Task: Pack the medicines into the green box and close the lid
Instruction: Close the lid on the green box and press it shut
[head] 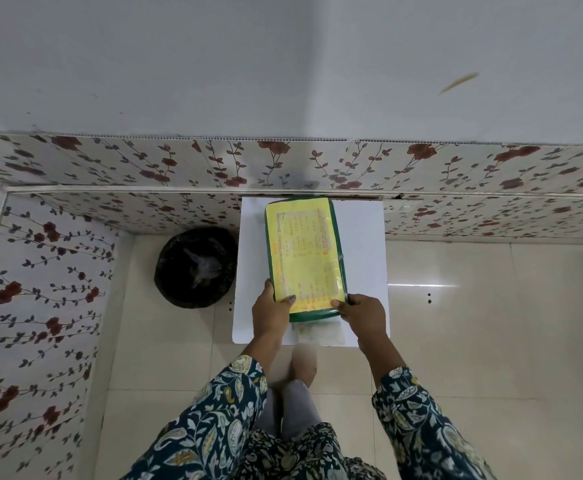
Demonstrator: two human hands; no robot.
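Both hands gripped the near end of the green box (331,317) — left hand (272,310) at one corner, right hand (364,315) at the other — on the white table (366,244), its yellow-labelled lid (305,254) on top.

A: Can you read the print on the yellow lid (305,252)?
B: No, too small and blurred. The green box (314,316) under it shows only as a rim, so whatever is inside is hidden.
A: And the pale thing on the desk (366,258) just below the box?
B: Smeared, cannot tell what it is. The left hand (271,310) and right hand (364,315) cover the lid's near corners.
A: The sleeves?
B: Cut off by the bottom edge
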